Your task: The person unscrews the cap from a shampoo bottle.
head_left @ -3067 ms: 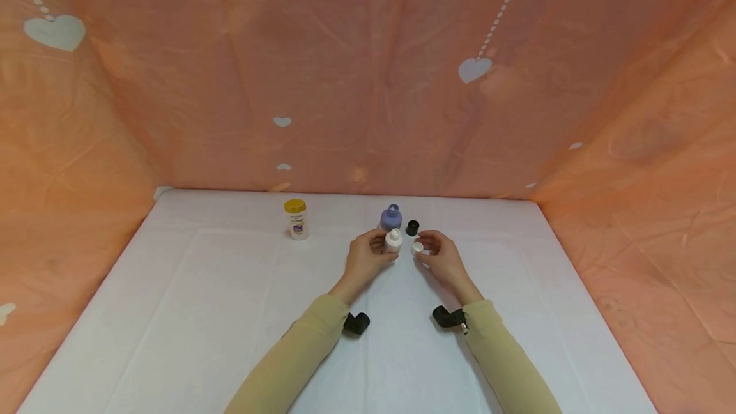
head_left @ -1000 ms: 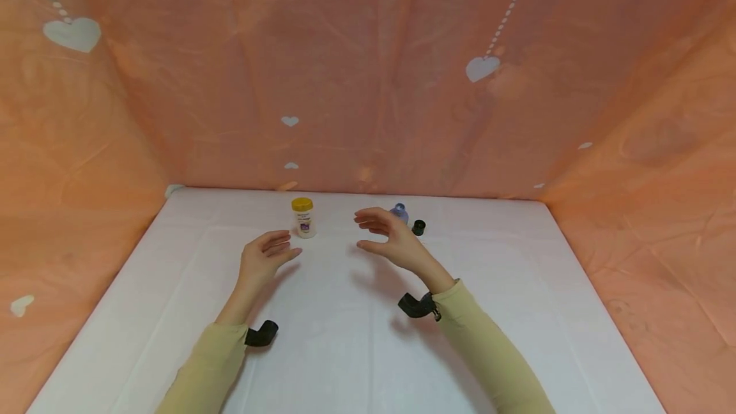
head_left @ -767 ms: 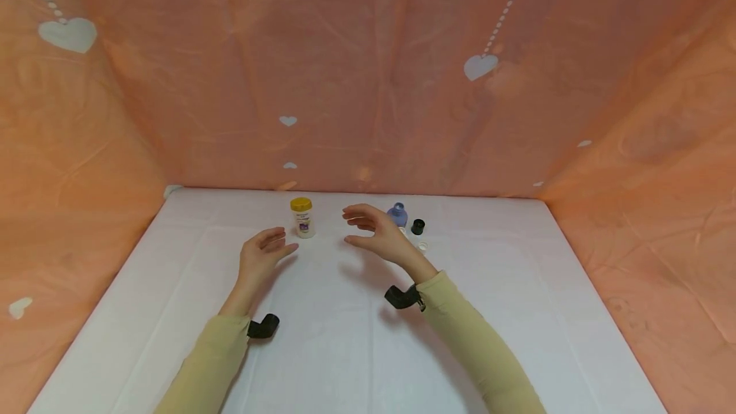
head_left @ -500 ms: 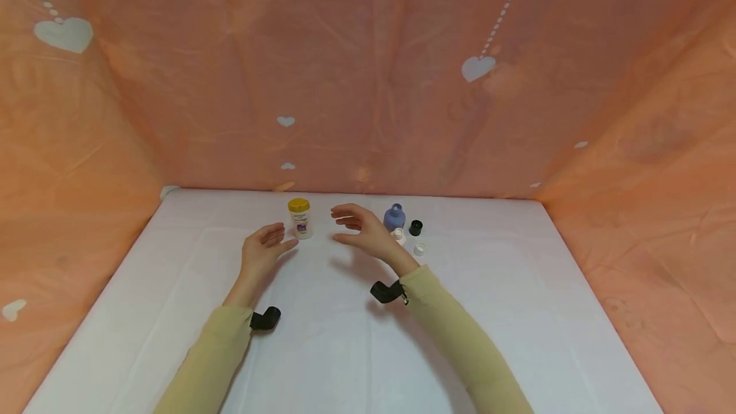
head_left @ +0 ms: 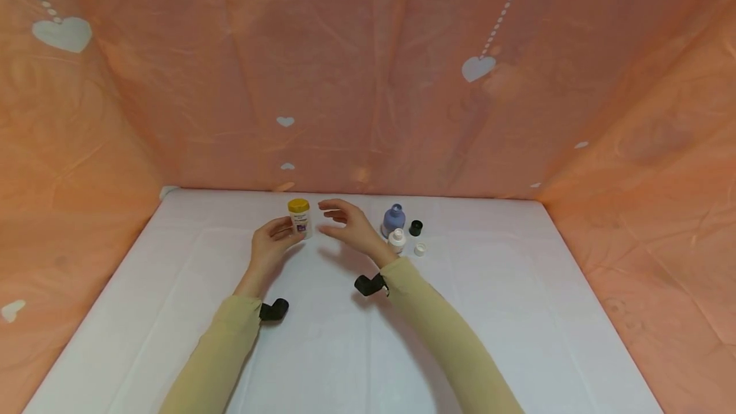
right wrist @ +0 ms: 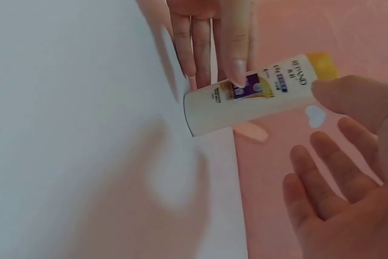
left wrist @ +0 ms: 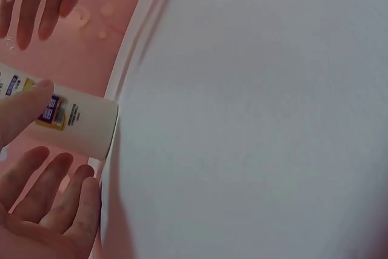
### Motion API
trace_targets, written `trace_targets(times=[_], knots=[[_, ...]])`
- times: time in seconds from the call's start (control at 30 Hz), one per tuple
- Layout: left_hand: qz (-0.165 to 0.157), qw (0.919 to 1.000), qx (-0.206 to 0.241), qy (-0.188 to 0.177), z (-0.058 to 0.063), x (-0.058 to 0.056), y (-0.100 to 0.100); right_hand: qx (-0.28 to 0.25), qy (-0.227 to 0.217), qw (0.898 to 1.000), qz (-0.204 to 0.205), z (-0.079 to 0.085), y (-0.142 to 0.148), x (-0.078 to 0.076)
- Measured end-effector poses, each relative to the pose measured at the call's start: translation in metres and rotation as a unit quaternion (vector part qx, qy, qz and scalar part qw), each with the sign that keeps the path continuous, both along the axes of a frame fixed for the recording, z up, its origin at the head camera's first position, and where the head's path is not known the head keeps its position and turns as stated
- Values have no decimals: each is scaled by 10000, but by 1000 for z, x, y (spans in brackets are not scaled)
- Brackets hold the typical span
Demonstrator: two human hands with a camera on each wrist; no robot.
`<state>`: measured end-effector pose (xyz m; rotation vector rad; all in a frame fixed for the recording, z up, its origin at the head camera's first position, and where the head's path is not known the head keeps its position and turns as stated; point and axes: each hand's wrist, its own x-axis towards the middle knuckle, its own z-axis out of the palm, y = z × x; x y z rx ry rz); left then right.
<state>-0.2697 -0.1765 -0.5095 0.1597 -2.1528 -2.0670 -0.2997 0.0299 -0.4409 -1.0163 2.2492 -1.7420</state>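
A small white bottle with a yellow screw cap [head_left: 298, 205] stands upright toward the back of the table. My left hand [head_left: 269, 248] is around its left side, thumb over the front of the label and fingers loosely extended; the left wrist view shows a gap between most of those fingers and the bottle wall [left wrist: 91, 119]. To the bottle's right is my right hand [head_left: 351, 227], fingers spread and slightly bent, holding nothing. In the right wrist view its thumb [right wrist: 354, 98] overlaps the yellow cap's edge.
Right of my right hand stand an uncapped blue bottle [head_left: 393, 219] and, before it, an uncapped small white bottle [head_left: 397, 243]. A black cap [head_left: 416, 228] and a white cap [head_left: 420, 249] lie beside them. Orange heart-patterned cloth [head_left: 368, 94] walls the white table.
Earlier my hands held the small white bottle and its cap; both now stand on the table. My hands have moved left, and the left has come around the yellow-capped bottle.
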Motion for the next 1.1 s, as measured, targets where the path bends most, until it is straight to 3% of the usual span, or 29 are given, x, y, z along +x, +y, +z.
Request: trace_targets(times=[0.17, 0.43, 0.57, 0.63, 0.87, 1.1], knots=[[-38, 9999, 27, 95, 0, -4, 7, 19, 17, 9999, 104, 6, -7, -1], [194, 9970, -704, 242, 2, -6, 13, 161, -64, 9998, 80, 12, -20, 1], [170, 9953, -933, 213, 1, -7, 13, 196, -68, 9998, -29, 13, -23, 4], [106, 9957, -909, 111, 7, -5, 14, 177, -58, 9998, -82, 12, -24, 4], [22, 9952, -977, 92, 2, -4, 16, 258, 176, 9990, -322, -22, -26, -15], [-297, 9888, -1435, 274, 6, 4, 20, 557, 499, 9952, -637, -23, -18, -10]])
